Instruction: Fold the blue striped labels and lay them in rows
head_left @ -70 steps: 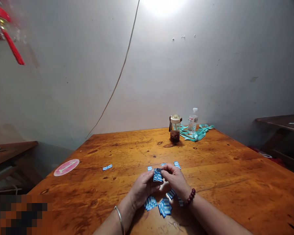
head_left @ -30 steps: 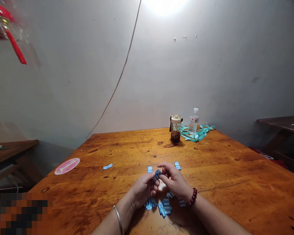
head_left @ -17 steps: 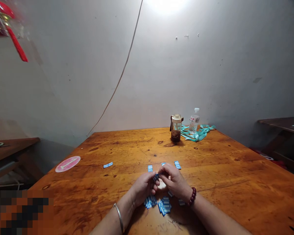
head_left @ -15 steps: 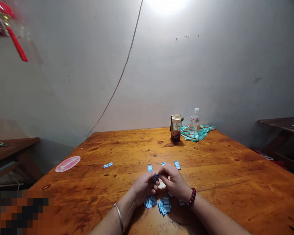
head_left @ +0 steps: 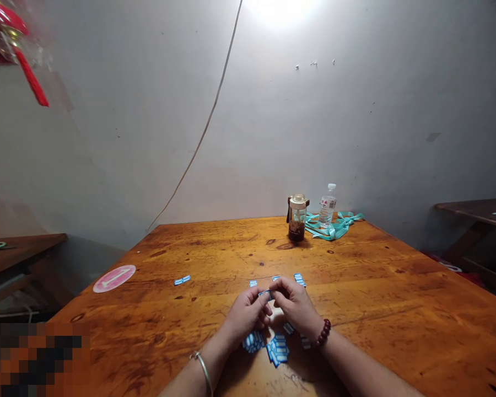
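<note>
My left hand [head_left: 244, 315] pinches a small flat blue-and-white piece [head_left: 265, 294] at its fingertips. The thumb and fingers of my right hand [head_left: 297, 306] are closed at the right end of the same piece. Below the left palm lies a pile of similar blue-and-white pieces [head_left: 254, 343], partly covered by the hand. Beside it is a fanned stack of such pieces [head_left: 278, 350]. More pieces [head_left: 288, 328] lie under my right hand and wrist. Beyond the hands sit a few small groups, one of them a striped strip [head_left: 300, 279].
On the wooden table [head_left: 215, 248], a jug-like bottle with dark contents [head_left: 297, 220], a clear water bottle [head_left: 328, 207] and turquoise ribbon [head_left: 334, 230] stand at the back right. A round pink sign [head_left: 114, 279] lies at the left edge. A blue-and-white pair [head_left: 182, 280] lies left.
The piece between my hands has turned to lie more level, and both hands have come closer around it. My left hand has shifted slightly right.
</note>
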`<state>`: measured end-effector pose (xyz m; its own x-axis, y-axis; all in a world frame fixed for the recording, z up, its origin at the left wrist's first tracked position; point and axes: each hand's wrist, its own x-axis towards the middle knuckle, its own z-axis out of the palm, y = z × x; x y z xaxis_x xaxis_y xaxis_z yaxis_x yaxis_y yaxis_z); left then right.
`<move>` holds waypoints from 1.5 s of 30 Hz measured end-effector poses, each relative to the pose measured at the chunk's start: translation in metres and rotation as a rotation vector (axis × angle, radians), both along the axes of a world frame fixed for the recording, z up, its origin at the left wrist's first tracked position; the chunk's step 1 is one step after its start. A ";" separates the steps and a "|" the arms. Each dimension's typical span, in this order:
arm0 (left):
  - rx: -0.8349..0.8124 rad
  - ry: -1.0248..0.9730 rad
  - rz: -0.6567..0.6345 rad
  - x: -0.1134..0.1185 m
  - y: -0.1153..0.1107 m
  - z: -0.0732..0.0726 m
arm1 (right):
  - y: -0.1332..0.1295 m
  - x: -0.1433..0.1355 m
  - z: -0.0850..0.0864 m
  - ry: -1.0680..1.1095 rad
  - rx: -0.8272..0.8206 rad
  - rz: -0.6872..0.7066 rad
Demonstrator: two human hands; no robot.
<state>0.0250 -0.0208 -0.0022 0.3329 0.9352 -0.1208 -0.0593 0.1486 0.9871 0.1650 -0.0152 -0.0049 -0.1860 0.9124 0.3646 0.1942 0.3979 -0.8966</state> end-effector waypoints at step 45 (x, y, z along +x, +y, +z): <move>0.197 0.118 0.170 -0.013 0.010 0.003 | 0.034 0.071 0.019 0.258 -0.297 -0.141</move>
<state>0.0125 -0.0106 0.0010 0.1637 0.9857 0.0401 0.0503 -0.0489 0.9975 0.2362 0.0189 0.0138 0.0114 0.9949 0.0998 -0.0174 0.1000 -0.9948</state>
